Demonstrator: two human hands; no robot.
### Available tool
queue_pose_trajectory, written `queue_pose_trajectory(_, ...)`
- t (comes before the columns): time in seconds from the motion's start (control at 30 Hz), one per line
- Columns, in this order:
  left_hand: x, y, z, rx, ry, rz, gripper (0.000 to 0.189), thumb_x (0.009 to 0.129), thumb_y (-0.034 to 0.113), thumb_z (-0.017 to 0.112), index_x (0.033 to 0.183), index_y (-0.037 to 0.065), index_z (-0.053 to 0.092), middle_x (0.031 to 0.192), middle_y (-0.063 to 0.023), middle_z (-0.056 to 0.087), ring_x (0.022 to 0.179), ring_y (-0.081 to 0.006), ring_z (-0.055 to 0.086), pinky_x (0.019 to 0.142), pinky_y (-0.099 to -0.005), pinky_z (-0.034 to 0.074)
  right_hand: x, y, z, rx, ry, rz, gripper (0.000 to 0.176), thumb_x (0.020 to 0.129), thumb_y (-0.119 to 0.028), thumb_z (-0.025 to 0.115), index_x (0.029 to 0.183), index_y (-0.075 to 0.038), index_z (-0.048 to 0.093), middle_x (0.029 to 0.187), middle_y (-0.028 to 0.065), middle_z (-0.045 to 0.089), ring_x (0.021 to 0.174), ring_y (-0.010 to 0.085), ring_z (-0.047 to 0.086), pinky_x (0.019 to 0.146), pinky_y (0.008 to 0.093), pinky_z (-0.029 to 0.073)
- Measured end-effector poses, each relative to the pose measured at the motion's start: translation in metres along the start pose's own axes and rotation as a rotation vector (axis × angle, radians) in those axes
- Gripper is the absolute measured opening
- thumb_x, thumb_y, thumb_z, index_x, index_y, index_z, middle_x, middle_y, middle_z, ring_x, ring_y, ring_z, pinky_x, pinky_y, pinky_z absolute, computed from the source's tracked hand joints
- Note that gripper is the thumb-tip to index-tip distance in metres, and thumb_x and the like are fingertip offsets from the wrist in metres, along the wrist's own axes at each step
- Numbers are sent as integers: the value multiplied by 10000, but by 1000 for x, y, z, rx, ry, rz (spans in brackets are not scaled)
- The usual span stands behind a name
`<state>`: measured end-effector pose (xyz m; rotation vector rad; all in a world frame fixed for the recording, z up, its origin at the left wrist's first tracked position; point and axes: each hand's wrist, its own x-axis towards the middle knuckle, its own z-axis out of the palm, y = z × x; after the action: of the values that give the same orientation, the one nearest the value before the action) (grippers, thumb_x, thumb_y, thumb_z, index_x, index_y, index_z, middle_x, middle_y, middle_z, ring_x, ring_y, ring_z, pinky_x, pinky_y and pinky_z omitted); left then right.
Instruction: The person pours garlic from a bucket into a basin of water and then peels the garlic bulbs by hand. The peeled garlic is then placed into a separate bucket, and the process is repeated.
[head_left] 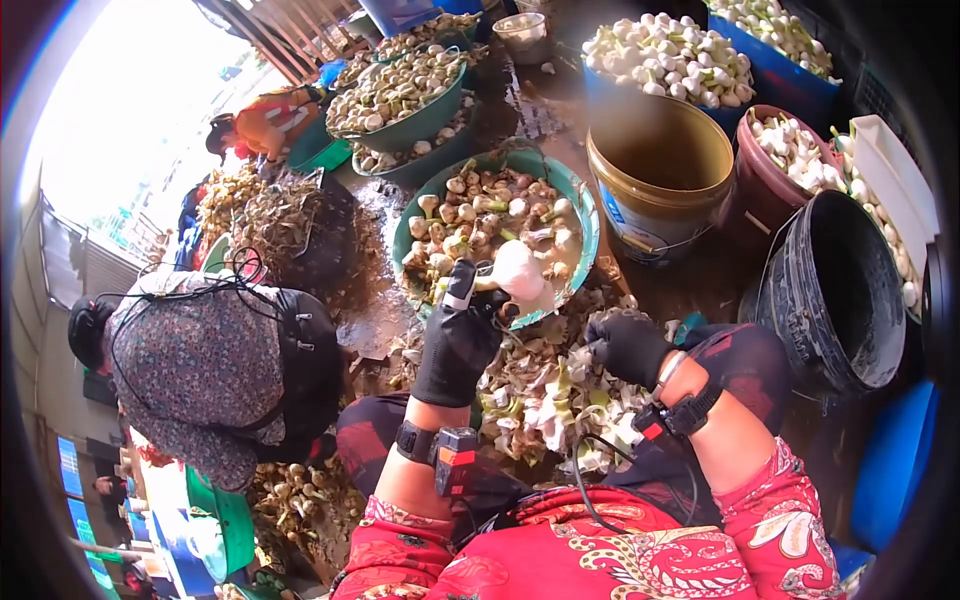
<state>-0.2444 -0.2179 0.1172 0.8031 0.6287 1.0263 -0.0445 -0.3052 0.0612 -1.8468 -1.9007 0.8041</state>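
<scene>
My left hand [458, 335], in a black glove, is closed around the green stem of a large white garlic bulb [517, 270]. The bulb sits out over the near edge of a green basin [402, 225] that holds water and unpeeled garlic bulbs [455, 215]. To the right, my right hand [630, 345], also black-gloved, is curled into a closed grip above my lap; what lies inside its fingers is hidden. Below and between both hands lies a heap of stripped garlic skins [550, 395].
At right stand a yellowish bucket [660, 150], a black bucket [830, 290] and a maroon bucket [750, 190] of white bulbs. More white garlic [668, 60] fills a blue tub behind. A co-worker [210, 360] bends close at left. Green tubs [400, 110] of garlic stand farther back.
</scene>
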Motion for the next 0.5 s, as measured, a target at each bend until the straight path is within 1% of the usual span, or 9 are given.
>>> queue_pose_trajectory(0.03, 0, -1, 1, -82, 9, -76, 307, 939, 316, 501, 1051, 36, 559, 880, -78, 648, 755, -155, 632, 638, -246, 496, 1, -2, -3, 2, -1, 6, 223, 729, -100, 678, 942, -50, 636, 781, 142, 628, 675, 250, 610, 589, 339, 468)
queue_pose_trajectory(0.1, 0, -8, -6, 17, -63, -108, 283, 934, 281, 515, 1064, 32, 553, 908, -76, 634, 780, -154, 619, 670, -249, 497, 6, -12, -8, 770, 41, 19, 331, 765, -88, 661, 1089, -51, 609, 872, 58, 655, 856, 193, 625, 701, 317, 506)
queue_pose_trajectory(0.17, 2, -19, -3, 312, -94, 12, 259, 922, 256, 542, 1022, 20, 577, 847, -65, 642, 749, -159, 618, 674, -263, 505, 7, -36, -21, 1034, 62, 24, 364, 765, -66, 657, 1121, -43, 587, 886, 51, 652, 843, 167, 623, 689, 300, 517)
queue_pose_trajectory(0.2, -3, -24, 3, 174, -56, -105, 260, 921, 250, 542, 1026, 15, 574, 855, -68, 642, 745, -156, 618, 676, -266, 506, 8, -43, -24, 1297, 83, 29, 398, 764, -43, 653, 1153, -35, 565, 900, 45, 650, 831, 142, 621, 678, 283, 528)
queue_pose_trajectory(0.23, -7, -20, 13, 35, -18, -218, 261, 921, 245, 542, 1030, 10, 570, 864, -70, 643, 741, -153, 618, 678, -269, 507, 10, -39, -21, 1297, 75, 29, 398, 764, -43, 653, 1153, -35, 565, 900, 45, 650, 831, 142, 621, 678, 283, 528)
queue_pose_trajectory(0.37, -2, -32, -8, 80, -114, -256, 241, 924, 214, 526, 1023, 1, 580, 866, -85, 645, 725, -165, 633, 651, -281, 517, 13, 0, -19, 1118, 55, 194, 285, 761, 12, 619, 1044, -9, 599, 823, 65, 645, 649, 125, 618, 570, 271, 535)
queue_pose_trajectory(0.4, -2, -43, -14, 553, -248, 51, 247, 924, 206, 521, 1035, -6, 578, 882, -95, 641, 731, -173, 638, 638, -277, 521, 16, 7, -22, 1134, 147, 273, 259, 765, 15, 609, 1023, -9, 605, 795, 66, 643, 649, 129, 620, 562, 274, 534)
queue_pose_trajectory(0.43, 1, -48, -15, 710, -283, 133, 258, 928, 195, 511, 1069, -15, 562, 905, -104, 637, 746, -178, 641, 662, -276, 525, 19, 7, -25, 1146, 238, 353, 234, 769, 17, 599, 1001, -10, 612, 768, 66, 641, 649, 133, 623, 554, 277, 532)
queue_pose_trajectory(0.5, 2, -50, -19, 196, -197, -240, 273, 932, 186, 507, 1103, -23, 545, 930, -121, 632, 784, -188, 645, 692, -283, 530, 21, 5, -35, 1328, 141, 449, 286, 769, -11, 631, 1052, -10, 587, 841, 79, 633, 717, 156, 624, 612, 299, 534)
